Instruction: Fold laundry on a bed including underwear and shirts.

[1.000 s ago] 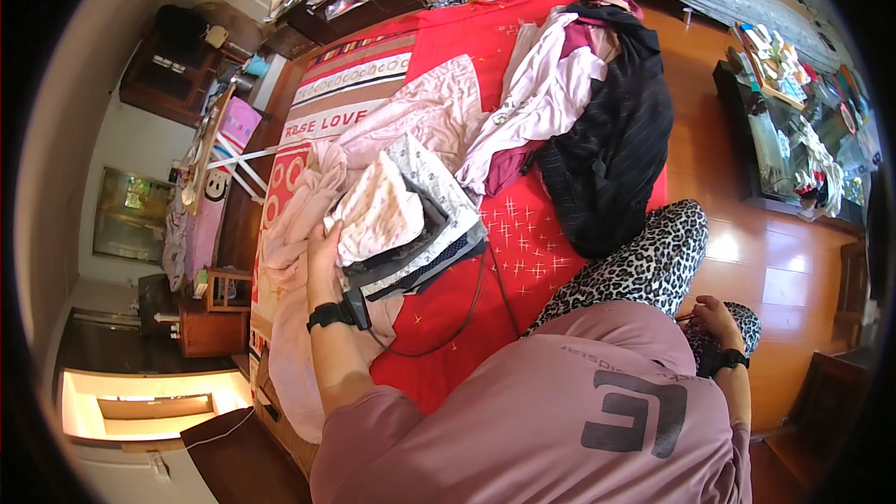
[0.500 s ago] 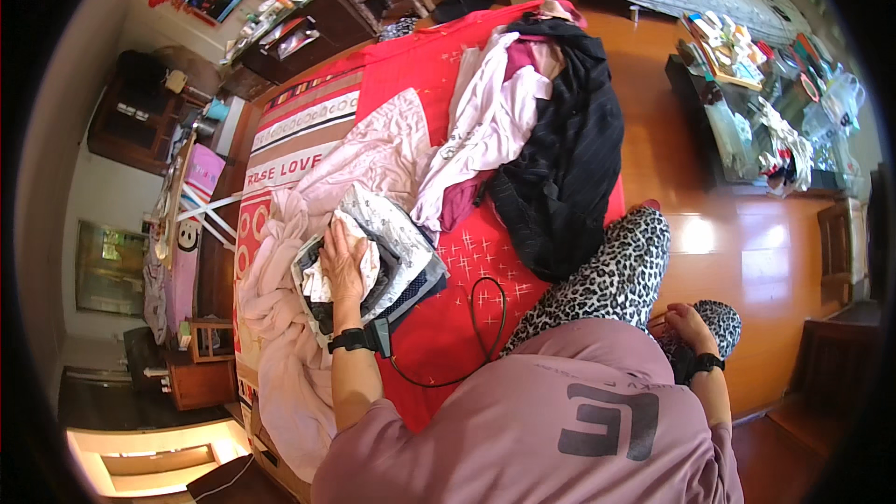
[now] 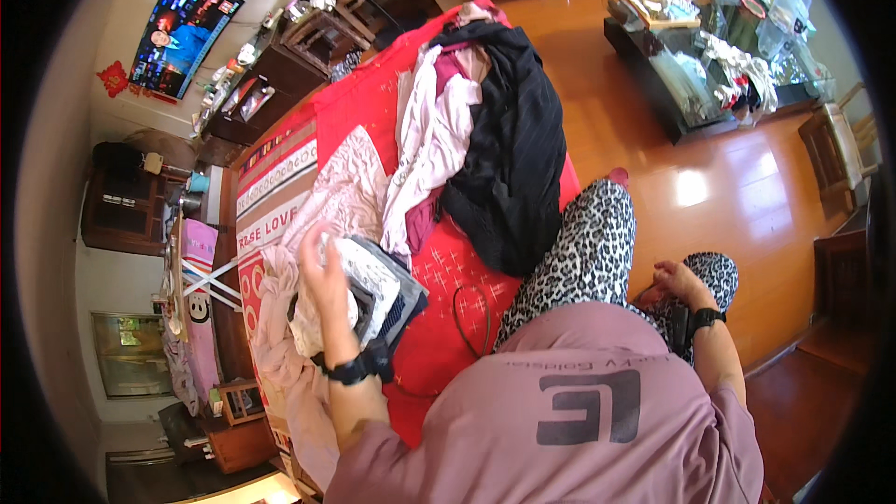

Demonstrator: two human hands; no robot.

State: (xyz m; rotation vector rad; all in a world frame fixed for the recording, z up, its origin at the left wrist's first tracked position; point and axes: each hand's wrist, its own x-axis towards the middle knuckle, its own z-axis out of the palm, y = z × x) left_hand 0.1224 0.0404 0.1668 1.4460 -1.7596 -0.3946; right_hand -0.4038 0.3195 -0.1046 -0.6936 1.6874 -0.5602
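The left hand [image 3: 327,289] hung over the left side of a folded stack of clothes [image 3: 383,297], its fingers straightened and parted with nothing gripped between them (whether the palm touched the cloth beneath, I could not tell). That stack lay on the red bed cover [image 3: 476,261], towards the left side of the bed, with a white printed piece [image 3: 371,280] on top and grey and dark navy layers showing along its lower right side. A black wristband [image 3: 347,371] circled the left wrist. The right hand [image 3: 686,283] was well apart from the clothes, beside the right leg of the leopard-print trousers [image 3: 593,238]; its fingers were bent, and I could not tell whether they held anything. Just beyond the stack, a pale pink garment [image 3: 345,182] was spread out, and a rumpled pink cloth [image 3: 280,317] lay along the stack's left side. Farther up and to the right, a pale shirt [image 3: 453,117] and a long black garment [image 3: 509,145] lay loosely heaped, with some maroon cloth [image 3: 423,226] showing between them.
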